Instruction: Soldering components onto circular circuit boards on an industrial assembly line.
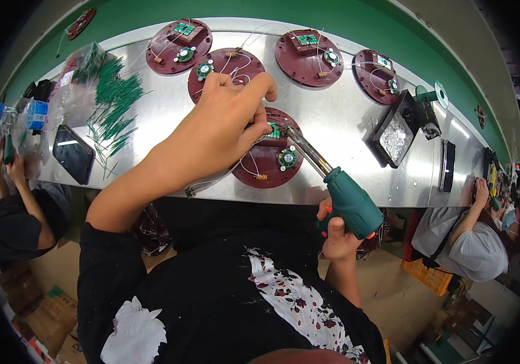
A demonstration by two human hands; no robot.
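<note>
Bright glare on metal table (345, 139), curved edges, black corners

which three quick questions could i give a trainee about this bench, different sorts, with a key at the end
1. Multiple choice: what does the right hand hold?
a) a phone
b) a green-bodied tool with a metal tube
c) a drink bottle

2. True or false: the heap of thin green pieces lies to the left of the left hand.

3. Fill in the colour: the tip of that tool is close to the ____ circuit board on the maroon disc nearest the person.

Key: 1. b; 2. true; 3. green
</note>
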